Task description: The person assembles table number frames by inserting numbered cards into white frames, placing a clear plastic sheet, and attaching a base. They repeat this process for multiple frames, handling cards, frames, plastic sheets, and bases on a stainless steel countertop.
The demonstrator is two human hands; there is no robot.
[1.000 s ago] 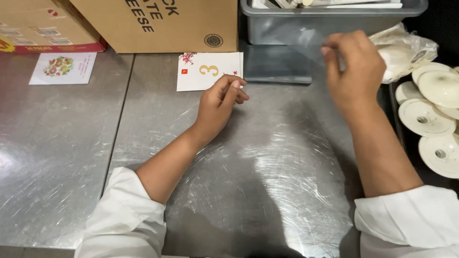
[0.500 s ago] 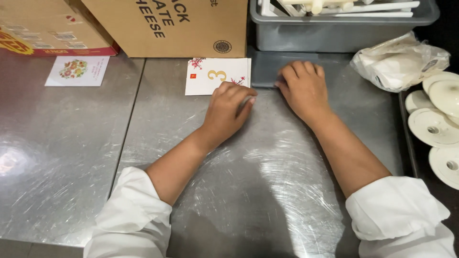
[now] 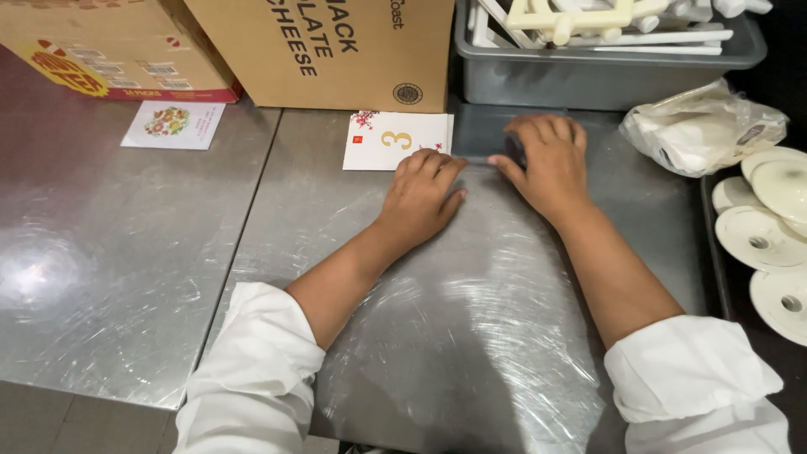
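Note:
A sheet of clear cling film [image 3: 471,336] lies spread over the steel table [image 3: 126,277], wrinkled and shiny. My left hand [image 3: 424,197] rests palm down on the film's far edge, fingertips just short of a white card [image 3: 387,139] with red corner decoration. Close to its right, my right hand [image 3: 546,160] also lies flat with fingers spread, pressing on the film's far edge. A small dark shape shows under its fingers; I cannot tell what it is. Neither hand holds anything lifted.
Two cardboard boxes [image 3: 336,50] stand at the back, one red-trimmed [image 3: 101,50]. A grey tub [image 3: 605,59] of white plastic parts sits behind my right hand. A crumpled plastic bag [image 3: 702,126] and white round lids [image 3: 761,240] lie at the right. A small picture card [image 3: 172,124] lies at the left.
My right hand came down from a raised position at the right and now lies flat beside my left hand. My left hand stayed near the white card.

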